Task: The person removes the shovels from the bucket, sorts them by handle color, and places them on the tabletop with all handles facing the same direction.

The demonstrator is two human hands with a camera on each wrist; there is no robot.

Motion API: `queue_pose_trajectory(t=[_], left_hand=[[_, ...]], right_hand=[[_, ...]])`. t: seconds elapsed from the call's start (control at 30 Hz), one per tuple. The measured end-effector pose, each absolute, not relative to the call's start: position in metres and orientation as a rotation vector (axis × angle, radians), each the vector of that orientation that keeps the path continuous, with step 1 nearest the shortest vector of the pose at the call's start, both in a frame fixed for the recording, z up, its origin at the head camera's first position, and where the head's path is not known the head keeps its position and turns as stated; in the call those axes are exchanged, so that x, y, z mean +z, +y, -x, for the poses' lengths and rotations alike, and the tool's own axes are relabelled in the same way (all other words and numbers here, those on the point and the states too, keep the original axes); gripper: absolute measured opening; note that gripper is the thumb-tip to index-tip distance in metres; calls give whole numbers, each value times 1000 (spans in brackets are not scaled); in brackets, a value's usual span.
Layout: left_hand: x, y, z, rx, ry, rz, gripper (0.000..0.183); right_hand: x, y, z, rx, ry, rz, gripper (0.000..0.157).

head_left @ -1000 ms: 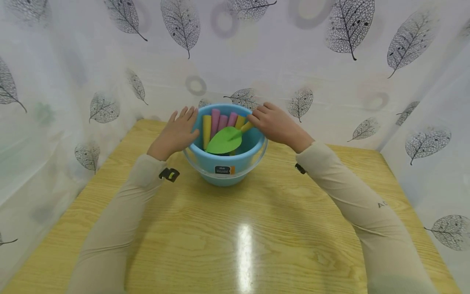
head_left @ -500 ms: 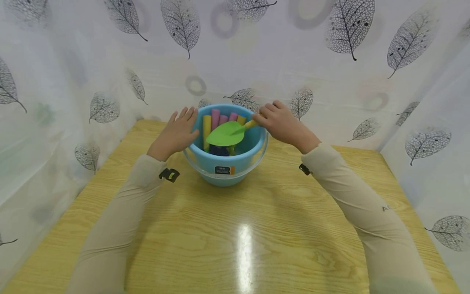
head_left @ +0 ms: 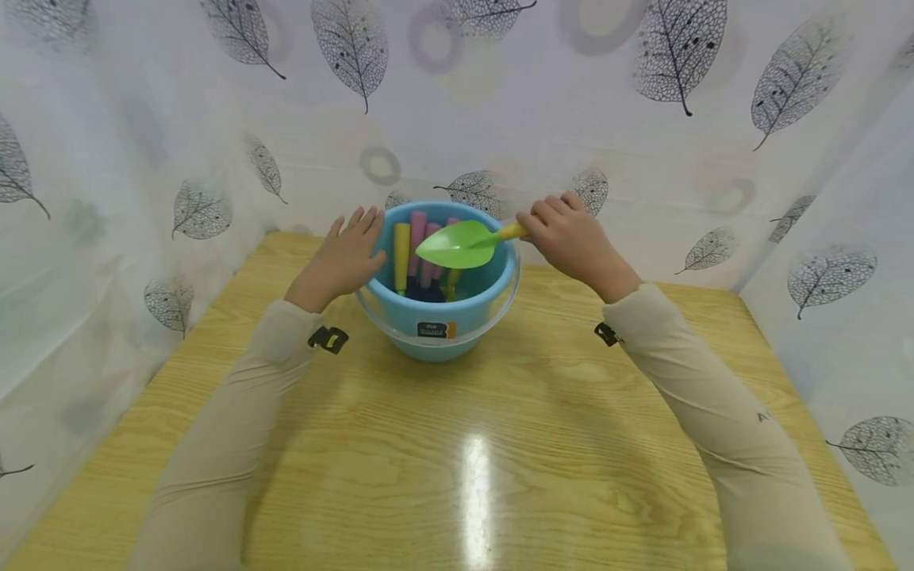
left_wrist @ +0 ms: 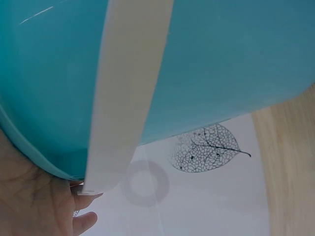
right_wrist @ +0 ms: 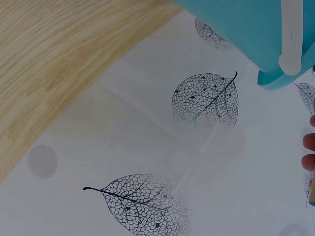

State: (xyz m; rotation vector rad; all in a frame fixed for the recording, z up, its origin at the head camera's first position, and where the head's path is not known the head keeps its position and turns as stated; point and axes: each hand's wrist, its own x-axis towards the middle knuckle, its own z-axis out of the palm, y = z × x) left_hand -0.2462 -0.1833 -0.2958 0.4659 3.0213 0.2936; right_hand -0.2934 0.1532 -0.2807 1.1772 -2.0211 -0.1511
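A light blue bucket (head_left: 400,311) stands upright near the back of the table, with several pink and yellow handles (head_left: 402,252) poking up inside it. My left hand (head_left: 343,258) rests on the bucket's left rim, fingers straight; in the left wrist view its palm (left_wrist: 37,196) touches the rim. Over the right side of the bucket, my right hand (head_left: 574,238) grips the yellow handle of a small green garden trowel (head_left: 460,244). The trowel's blade points left above the bucket's opening. Only the fingertips (right_wrist: 309,142) of that hand show at the edge of the right wrist view.
A white bail handle (head_left: 493,325) hangs down across the bucket's front. The wood-grain table (head_left: 400,444) extends toward me. Behind it and along both sides hangs a pale curtain (head_left: 485,111) printed with leaves.
My right hand has moved right and slightly up, drawing the trowel with it, so its blade sits higher over the bucket. My left hand has stayed on the rim.
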Motion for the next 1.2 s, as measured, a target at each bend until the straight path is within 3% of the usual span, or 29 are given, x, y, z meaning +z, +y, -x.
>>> queue_pose_trajectory(t=[1.2], left_hand=[[-299, -185, 247, 333, 3017, -463, 65]], right_hand=[[-308, 225, 298, -55, -2228, -808, 23]])
